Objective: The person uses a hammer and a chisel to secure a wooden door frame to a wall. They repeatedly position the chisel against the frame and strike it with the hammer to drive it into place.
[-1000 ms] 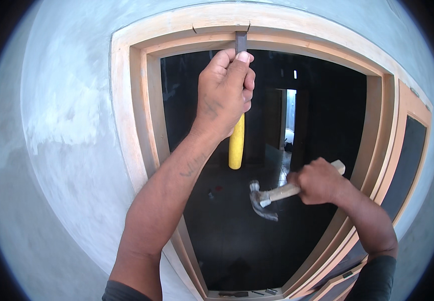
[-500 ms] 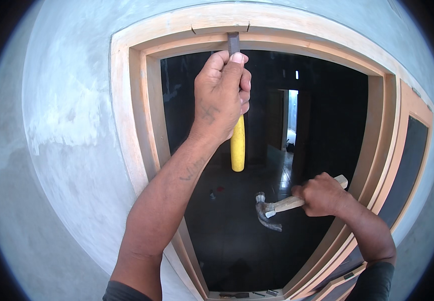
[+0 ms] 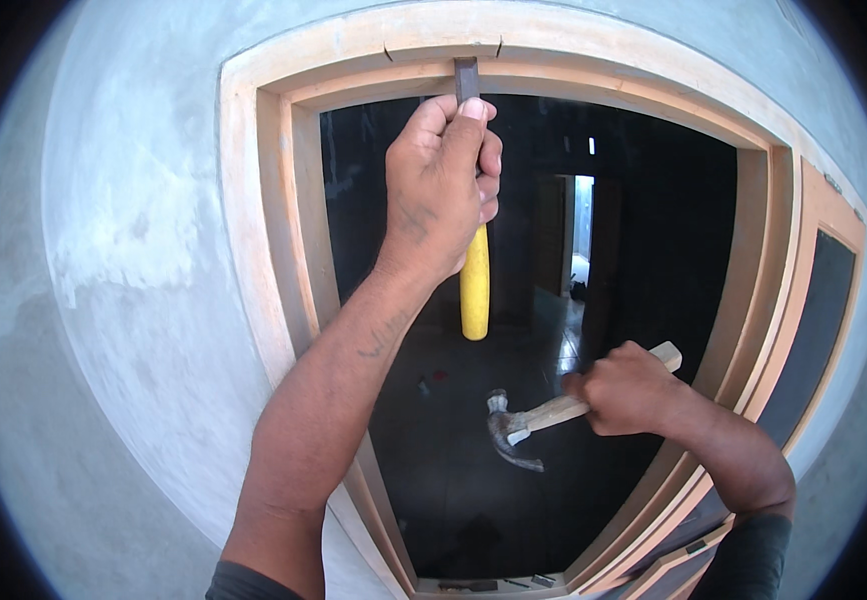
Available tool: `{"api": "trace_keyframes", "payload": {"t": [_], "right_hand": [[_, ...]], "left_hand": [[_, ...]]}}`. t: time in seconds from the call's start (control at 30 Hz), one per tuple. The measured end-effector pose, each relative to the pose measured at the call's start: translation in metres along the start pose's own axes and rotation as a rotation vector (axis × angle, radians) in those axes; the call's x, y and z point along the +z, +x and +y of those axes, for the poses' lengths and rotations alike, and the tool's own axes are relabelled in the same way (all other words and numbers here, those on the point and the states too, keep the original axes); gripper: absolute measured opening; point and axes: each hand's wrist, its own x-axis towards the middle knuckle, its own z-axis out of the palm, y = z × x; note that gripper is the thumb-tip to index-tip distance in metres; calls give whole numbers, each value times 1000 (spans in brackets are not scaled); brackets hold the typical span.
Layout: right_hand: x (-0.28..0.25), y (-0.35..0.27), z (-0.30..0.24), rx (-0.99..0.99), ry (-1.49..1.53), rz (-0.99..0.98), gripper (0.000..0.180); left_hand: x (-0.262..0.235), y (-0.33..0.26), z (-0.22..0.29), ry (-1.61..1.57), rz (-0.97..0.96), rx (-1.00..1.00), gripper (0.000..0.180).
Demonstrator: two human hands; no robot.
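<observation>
My left hand (image 3: 441, 185) is raised and closed around a chisel (image 3: 473, 285) with a yellow handle. The chisel points up, its dark steel blade (image 3: 466, 78) set against the underside of the wooden door frame's top rail (image 3: 573, 60). Two short dark cut marks sit on the rail either side of the blade. My right hand (image 3: 626, 390) grips the wooden handle of a claw hammer (image 3: 513, 428), held low and to the right of the chisel's handle end, head pointing left and down.
The pale wooden door frame (image 3: 273, 250) surrounds a dark room with a lit doorway (image 3: 581, 235) far inside. Grey plastered wall (image 3: 123, 260) lies to the left. A second framed dark panel (image 3: 818, 320) stands at the right.
The hammer has dropped lower, away from the chisel's handle end. My left hand and the chisel stay at the top rail.
</observation>
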Motion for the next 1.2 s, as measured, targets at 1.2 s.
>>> {"api": "trace_keyframes", "payload": {"t": [1.2], "right_hand": [[-43, 29, -18, 147, 129, 178, 26]], "left_hand": [[-27, -15, 27, -41, -9, -20, 21]]}}
